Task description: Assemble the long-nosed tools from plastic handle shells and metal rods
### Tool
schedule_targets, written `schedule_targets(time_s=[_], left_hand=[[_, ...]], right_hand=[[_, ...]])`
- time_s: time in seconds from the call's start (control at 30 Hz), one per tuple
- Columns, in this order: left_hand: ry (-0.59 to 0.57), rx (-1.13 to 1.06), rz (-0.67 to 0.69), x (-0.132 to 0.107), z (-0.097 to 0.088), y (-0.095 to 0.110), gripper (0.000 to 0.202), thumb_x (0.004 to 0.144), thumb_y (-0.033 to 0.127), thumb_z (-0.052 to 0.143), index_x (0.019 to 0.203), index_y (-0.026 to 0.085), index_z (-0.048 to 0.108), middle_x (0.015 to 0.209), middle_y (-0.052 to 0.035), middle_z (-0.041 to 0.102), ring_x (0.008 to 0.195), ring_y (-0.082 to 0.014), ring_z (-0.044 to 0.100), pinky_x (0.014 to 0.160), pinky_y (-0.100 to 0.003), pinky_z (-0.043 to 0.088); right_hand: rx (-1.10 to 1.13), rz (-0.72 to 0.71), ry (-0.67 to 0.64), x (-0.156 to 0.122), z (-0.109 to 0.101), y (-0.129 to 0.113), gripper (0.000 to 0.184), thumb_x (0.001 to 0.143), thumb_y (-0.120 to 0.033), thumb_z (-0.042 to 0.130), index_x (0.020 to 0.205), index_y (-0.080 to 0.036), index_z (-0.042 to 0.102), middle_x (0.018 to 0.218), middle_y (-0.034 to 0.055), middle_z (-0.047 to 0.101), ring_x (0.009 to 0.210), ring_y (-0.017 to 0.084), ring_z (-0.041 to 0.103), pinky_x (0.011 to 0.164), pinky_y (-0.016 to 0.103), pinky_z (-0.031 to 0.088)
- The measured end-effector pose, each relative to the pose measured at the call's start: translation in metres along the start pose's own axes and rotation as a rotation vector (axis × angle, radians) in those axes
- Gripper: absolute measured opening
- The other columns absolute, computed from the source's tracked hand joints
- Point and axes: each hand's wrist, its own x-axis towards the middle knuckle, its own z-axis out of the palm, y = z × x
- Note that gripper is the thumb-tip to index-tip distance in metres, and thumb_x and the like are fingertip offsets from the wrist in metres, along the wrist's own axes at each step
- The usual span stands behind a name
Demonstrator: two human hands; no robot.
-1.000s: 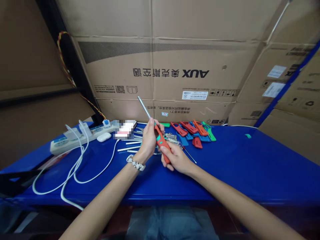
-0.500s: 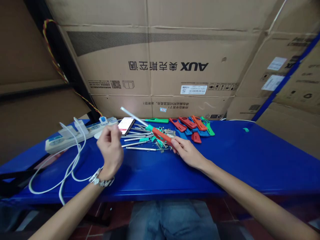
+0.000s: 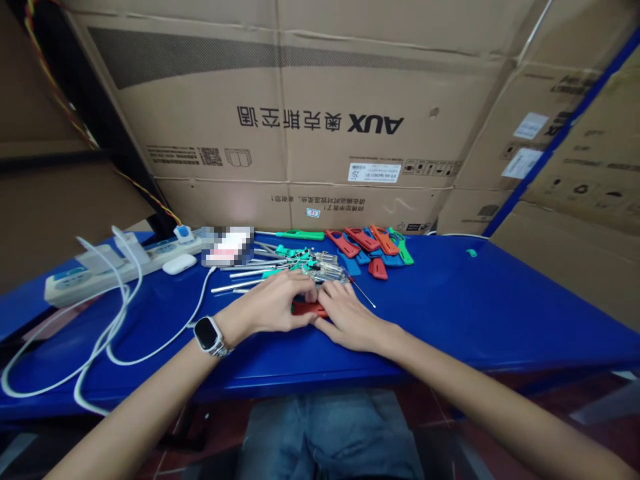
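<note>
L hand (image 3: pixel 277 303) is bent, thumb and fingers pinching the red handle (image 3: pixel 309 309). R hand (image 3: pixel 353 317) is curled on the handle's R end, w/ its thumb reaching to L thumb. So the handle is btwn both hands, low over the blue table (image 3: pixel 450 320). Most of it is hid; can't tell if it touches the table.

Just past L hand's fingers, a bunch of silver rods (image 3: pixel 245 272) sticks out to the L. Clear bits (image 3: pixel 327 261) w/ green bits are heaped past both hands' fingertips. A thin screwdriver (image 3: pixel 364 295) lies just past R hand.

Farther past R hand: a pile of red, blue, orange + green covers (image 3: pixel 359 241). Farther past L hand: a long green handle (image 3: pixel 303 235) and a phone (image 3: pixel 233 245), screen blurred.

L wrist has a watch (image 3: pixel 206 333). Off L of that hand: white case (image 3: pixel 179 265), power strip (image 3: pixel 150 255) and white cords (image 3: pixel 115 327). Well off R of R hand, a small green scrap (image 3: pixel 471 253). Big cardboard (image 3: pixel 320 80) stands behind it all.
</note>
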Motion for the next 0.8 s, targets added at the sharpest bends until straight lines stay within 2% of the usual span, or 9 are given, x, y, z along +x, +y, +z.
schedule_targets(time_s=[0.13,0.2,0.27,0.3,0.37,0.47,0.57,0.67,0.8], left_hand=[[-0.013,-0.007,-0.016,-0.003,0.002,-0.003,0.018,0.08,0.034,0.068,0.091,0.02,0.064,0.094,-0.003,0.065,0.085,-0.0197,0.059,0.077,-0.031,0.046],[-0.021,0.0,-0.007,0.002,0.002,-0.003,0.022,0.08,0.039,0.069,0.091,0.02,0.064,0.092,-0.0034,0.064,0.084,-0.02,0.059,0.078,-0.032,0.046],[-0.029,0.008,0.017,0.012,0.003,-0.002,0.024,0.081,0.043,0.067,0.089,0.02,0.065,0.087,-0.003,0.063,0.079,-0.0194,0.059,0.075,-0.032,0.045],[-0.032,0.009,0.037,0.02,0.005,-0.001,0.022,0.082,0.042,0.066,0.087,0.02,0.065,0.085,-0.0028,0.063,0.077,-0.0193,0.058,0.074,-0.031,0.045],[-0.037,0.01,0.077,0.035,0.007,0.002,0.015,0.083,0.036,0.064,0.084,0.02,0.065,0.083,-0.0029,0.064,0.077,-0.0198,0.059,0.074,-0.031,0.045],[-0.016,0.016,0.116,0.056,0.011,0.005,0.005,0.081,0.021,0.06,0.08,0.02,0.065,0.083,-0.0038,0.066,0.081,-0.021,0.06,0.076,-0.032,0.045],[0.036,0.014,0.12,0.064,0.013,0.002,0.011,0.084,0.017,0.055,0.08,0.02,0.065,0.08,-0.0037,0.066,0.079,-0.0205,0.06,0.075,-0.032,0.044],[0.101,-0.001,0.1,0.059,0.012,-0.005,0.013,0.088,0.02,0.053,0.081,0.019,0.064,0.077,-0.0028,0.065,0.077,-0.0198,0.059,0.074,-0.031,0.044],[0.126,-0.048,0.062,0.038,0.003,-0.012,0.01,0.088,0.024,0.058,0.082,0.019,0.064,0.078,-0.0015,0.065,0.076,-0.0184,0.059,0.075,-0.031,0.044]], right_hand=[[0.17,0.044,0.076,-0.003,-0.01,0.018,0.025,0.095,-0.026,0.048,0.118,-0.021,0.056,0.11,0.0084,0.057,0.105,0.023,0.05,0.092,0.041,0.042],[0.288,0.16,0.202,-0.001,-0.015,0.034,0.028,0.093,-0.02,0.046,0.119,-0.019,0.055,0.105,0.0072,0.06,0.094,0.018,0.056,0.083,0.033,0.045],[0.293,0.358,0.247,0.004,-0.019,0.051,0.021,0.094,-0.022,0.045,0.109,-0.017,0.059,0.084,0.0032,0.062,0.07,0.015,0.056,0.067,0.027,0.043],[0.259,0.426,0.234,0.007,-0.02,0.059,0.018,0.093,-0.024,0.047,0.1,-0.017,0.062,0.074,0.0013,0.061,0.064,0.015,0.055,0.062,0.026,0.041],[0.175,0.508,0.178,0.014,-0.021,0.071,0.014,0.089,-0.025,0.052,0.086,-0.018,0.064,0.068,0.0011,0.062,0.061,0.015,0.056,0.059,0.025,0.038],[0.11,0.546,0.124,0.021,-0.021,0.078,0.012,0.083,-0.025,0.061,0.072,-0.018,0.064,0.067,0.0037,0.066,0.064,0.016,0.06,0.058,0.025,0.038],[0.098,0.542,0.115,0.026,-0.021,0.079,0.018,0.079,-0.027,0.065,0.064,-0.019,0.063,0.067,0.0057,0.069,0.065,0.017,0.063,0.058,0.025,0.039],[0.067,0.537,0.109,0.029,-0.021,0.08,0.021,0.078,-0.029,0.068,0.061,-0.018,0.062,0.067,0.0076,0.07,0.067,0.018,0.064,0.06,0.026,0.041],[0.082,0.545,0.143,0.03,-0.026,0.082,0.025,0.074,-0.031,0.069,0.055,-0.019,0.06,0.061,0.0071,0.068,0.063,0.019,0.064,0.057,0.027,0.041]])
